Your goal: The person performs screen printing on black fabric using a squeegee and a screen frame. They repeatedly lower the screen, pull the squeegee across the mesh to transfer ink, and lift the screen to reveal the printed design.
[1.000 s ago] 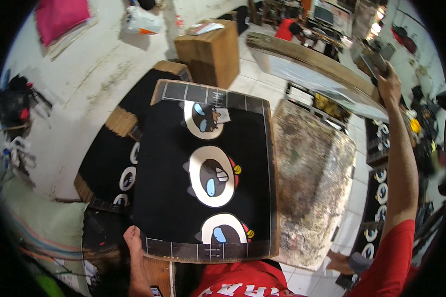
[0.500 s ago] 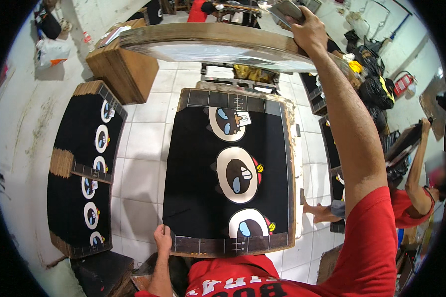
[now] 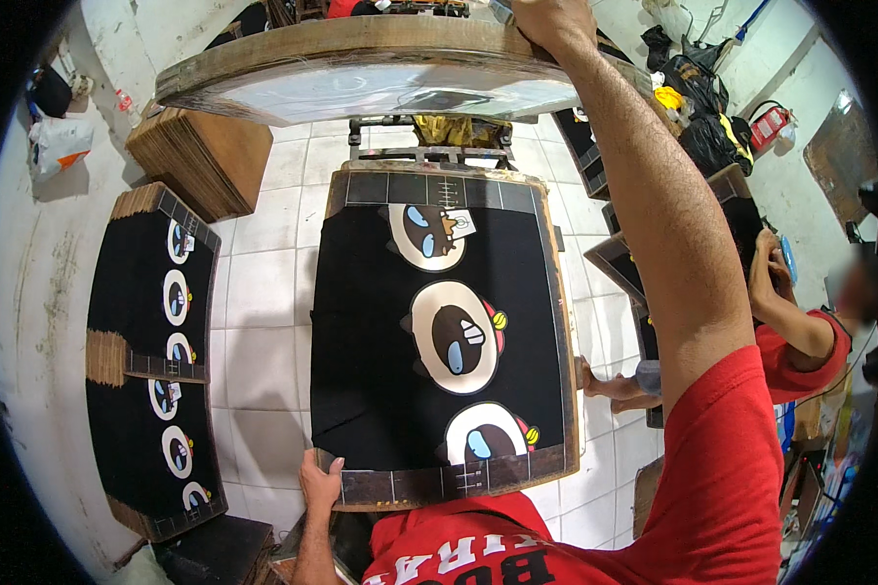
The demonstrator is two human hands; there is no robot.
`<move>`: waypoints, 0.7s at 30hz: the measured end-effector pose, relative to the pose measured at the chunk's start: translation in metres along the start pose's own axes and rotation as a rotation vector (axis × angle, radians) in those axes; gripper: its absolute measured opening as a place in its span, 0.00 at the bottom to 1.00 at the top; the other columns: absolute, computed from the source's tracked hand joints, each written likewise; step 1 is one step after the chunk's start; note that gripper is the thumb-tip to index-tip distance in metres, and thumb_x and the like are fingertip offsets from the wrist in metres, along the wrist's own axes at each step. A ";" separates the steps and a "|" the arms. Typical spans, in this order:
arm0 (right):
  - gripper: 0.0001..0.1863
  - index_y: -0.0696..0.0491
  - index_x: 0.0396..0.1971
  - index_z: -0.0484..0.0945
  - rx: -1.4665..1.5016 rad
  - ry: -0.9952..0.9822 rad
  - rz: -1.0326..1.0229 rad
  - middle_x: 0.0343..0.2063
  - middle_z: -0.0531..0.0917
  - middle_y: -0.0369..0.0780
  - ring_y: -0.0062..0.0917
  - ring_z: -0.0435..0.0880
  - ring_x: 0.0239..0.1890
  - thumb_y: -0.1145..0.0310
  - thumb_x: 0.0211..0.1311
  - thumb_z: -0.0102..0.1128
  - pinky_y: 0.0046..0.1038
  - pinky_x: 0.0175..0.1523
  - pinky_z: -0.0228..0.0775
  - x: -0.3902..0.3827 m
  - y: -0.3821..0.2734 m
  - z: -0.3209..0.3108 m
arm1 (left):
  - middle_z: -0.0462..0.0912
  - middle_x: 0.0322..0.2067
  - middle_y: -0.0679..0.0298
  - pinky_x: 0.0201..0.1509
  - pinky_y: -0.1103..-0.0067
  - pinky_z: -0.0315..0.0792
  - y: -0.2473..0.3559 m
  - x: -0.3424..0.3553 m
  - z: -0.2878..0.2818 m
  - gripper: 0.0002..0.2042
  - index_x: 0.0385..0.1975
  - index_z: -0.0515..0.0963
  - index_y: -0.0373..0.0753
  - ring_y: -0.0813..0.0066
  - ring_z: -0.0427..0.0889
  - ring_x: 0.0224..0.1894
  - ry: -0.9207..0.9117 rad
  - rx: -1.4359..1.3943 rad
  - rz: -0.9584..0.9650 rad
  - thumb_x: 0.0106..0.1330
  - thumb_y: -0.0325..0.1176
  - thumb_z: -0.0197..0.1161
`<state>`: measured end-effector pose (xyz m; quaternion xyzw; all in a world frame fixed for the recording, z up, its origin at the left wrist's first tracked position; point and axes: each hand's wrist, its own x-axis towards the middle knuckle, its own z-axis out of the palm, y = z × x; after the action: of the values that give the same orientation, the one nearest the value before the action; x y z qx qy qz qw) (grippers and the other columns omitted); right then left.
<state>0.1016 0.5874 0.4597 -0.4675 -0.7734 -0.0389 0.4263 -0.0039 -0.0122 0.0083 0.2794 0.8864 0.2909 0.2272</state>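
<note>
My left hand (image 3: 319, 478) grips the lower left corner of a board (image 3: 390, 487) covered with black fabric (image 3: 361, 283), printed with three cartoon faces (image 3: 439, 331) in cream ovals. The board lies over a pale, stained platen (image 3: 563, 263), which shows at its edges. My right hand (image 3: 561, 24) is raised at the top of the view, fingers curled around a grey metal piece (image 3: 502, 12) on the wooden rim of a raised screen frame (image 3: 361, 44) with a translucent sheet. That hand's fingertips are partly hidden.
More printed black boards (image 3: 127, 283) lean at the left, near a wooden block stack (image 3: 195, 156). At the right, a co-worker (image 3: 795, 351) in red holds a dark board (image 3: 737, 195). Black bags (image 3: 712, 146) and a fire extinguisher (image 3: 771, 125) are behind. White floor tiles (image 3: 263, 292) surround the platen.
The board in my left hand has shifted right over the stained platen, and my view has turned. My right arm and frame now appear higher up. The co-worker has come into view with a board.
</note>
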 end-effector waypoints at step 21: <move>0.26 0.47 0.59 0.81 -0.001 -0.028 0.025 0.51 0.86 0.50 0.45 0.84 0.56 0.54 0.62 0.66 0.42 0.61 0.75 0.013 -0.001 0.002 | 0.81 0.47 0.41 0.57 0.56 0.72 0.033 0.009 -0.007 0.31 0.53 0.69 0.32 0.37 0.80 0.51 -0.004 0.039 -0.139 0.54 0.34 0.79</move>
<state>0.0966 0.5966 0.4675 -0.4780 -0.7734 -0.0273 0.4156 -0.0030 0.0130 0.0327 0.2223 0.9087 0.2563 0.2431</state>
